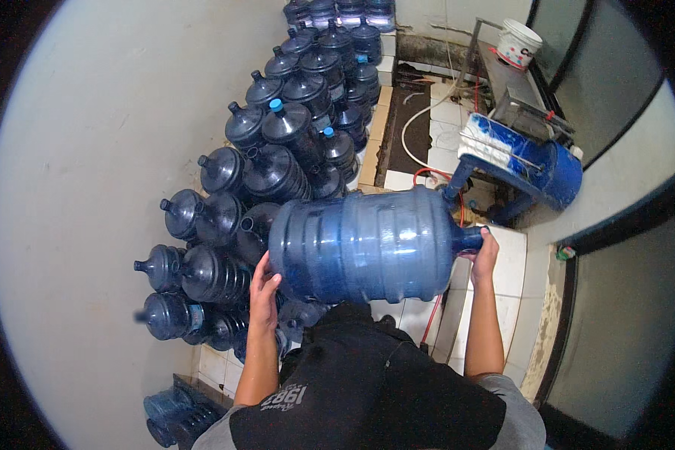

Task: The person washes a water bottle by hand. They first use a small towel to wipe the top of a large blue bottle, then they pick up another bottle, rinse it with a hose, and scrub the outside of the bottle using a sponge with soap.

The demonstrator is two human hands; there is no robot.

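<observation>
A large blue plastic water jug (360, 247) lies sideways in the air before my chest, its neck pointing right. My right hand (485, 256) grips the jug's neck. At the other end, my left hand (265, 287) supports the base, palm and fingers against its rim. The jug looks see-through, and I make out no water in it. Just beyond my left hand, stacked jugs (216, 278) come close to the held one.
Several more blue jugs (306, 93) stand in rows along the left wall, some with blue caps. A blue brush-like machine (517, 157) stands right of centre. Behind it, a white bucket (518, 42) sits on a metal bench. A pale hose (408, 132) and a red hose (433, 320) cross the tiled floor.
</observation>
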